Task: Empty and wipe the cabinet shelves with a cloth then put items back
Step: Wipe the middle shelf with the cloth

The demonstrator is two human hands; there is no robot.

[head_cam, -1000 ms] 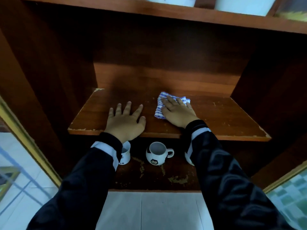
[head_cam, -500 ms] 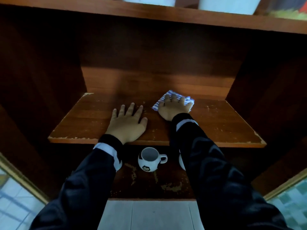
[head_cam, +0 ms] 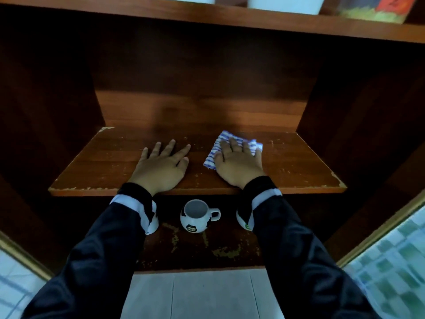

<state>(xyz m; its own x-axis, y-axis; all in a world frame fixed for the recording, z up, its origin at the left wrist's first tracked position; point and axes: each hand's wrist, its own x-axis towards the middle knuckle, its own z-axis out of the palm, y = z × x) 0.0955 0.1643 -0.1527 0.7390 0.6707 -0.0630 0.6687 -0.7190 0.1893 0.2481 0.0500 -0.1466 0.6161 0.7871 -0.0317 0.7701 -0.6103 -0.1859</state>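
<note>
Cloth slid rightward, long axis left-right; right hand fingers straight, pressing it.

- Dark red-brown wooden cabinet, deeply shadowed inside, with a warmer glow low on the back panel.
- Pale grey tiled floor below its front edge, crossed by thin grout lines.
- Gold-coloured trim strip slanting across the lower right.
- Blurred green-and-white checked tiles beyond that strip.

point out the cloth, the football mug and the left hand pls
cloth [head_cam: 211,157]: head view, striped left edge.
football mug [head_cam: 195,223]: head view, front wall below the rim.
left hand [head_cam: 161,168]: head view, back of the hand.
</note>
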